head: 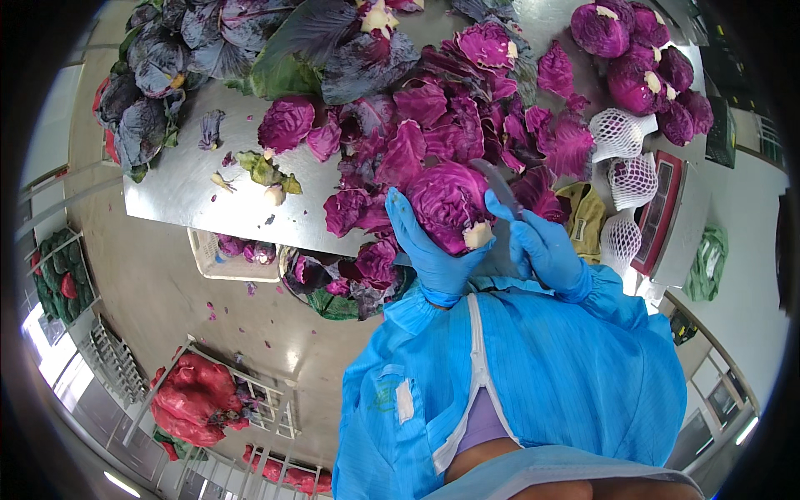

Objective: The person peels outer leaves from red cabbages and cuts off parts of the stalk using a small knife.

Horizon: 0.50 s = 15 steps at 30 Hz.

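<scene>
Gloved in blue, my left hand (431, 253) cradles a trimmed red cabbage (447, 197) from below and the left. The cabbage's pale cut stem (478, 235) faces me. In my right hand (550, 244) is a knife (497, 184), its dark blade pointing up along the cabbage's right side. Loose purple cabbage leaves (437, 131) lie heaped on the metal table just beyond the cabbage. Untrimmed red cabbages (156, 69) with dark outer leaves are piled at the far left.
Trimmed cabbages (631, 62) are stacked at the far right. White foam nets (625, 181) and a red-framed device (659, 212) stand nearer. A yellowish cloth (584, 219) lies by my right hand. Below the edge of the metal table (169, 200) are a white basket (234, 270) and a leaf-filled container (337, 303).
</scene>
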Each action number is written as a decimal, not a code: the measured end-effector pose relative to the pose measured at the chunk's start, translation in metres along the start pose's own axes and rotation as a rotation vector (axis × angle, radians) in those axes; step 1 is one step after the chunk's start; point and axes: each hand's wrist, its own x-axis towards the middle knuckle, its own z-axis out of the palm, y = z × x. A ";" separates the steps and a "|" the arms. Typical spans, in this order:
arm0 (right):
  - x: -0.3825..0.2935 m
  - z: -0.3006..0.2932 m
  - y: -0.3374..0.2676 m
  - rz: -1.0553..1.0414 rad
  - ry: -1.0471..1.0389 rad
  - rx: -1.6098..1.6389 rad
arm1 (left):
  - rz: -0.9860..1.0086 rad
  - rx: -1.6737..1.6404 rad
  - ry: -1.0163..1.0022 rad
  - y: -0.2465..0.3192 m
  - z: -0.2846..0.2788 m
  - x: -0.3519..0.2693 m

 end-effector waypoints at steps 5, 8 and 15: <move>-0.018 -0.024 0.008 0.062 -0.273 -0.070 | 0.017 -0.020 0.014 -0.001 0.001 -0.003; -0.024 -0.026 0.008 0.079 -0.301 -0.066 | 0.007 -0.009 0.006 0.001 0.000 -0.004; -0.021 -0.029 0.037 -0.020 -0.279 -0.100 | 0.018 0.005 0.008 0.001 0.001 -0.003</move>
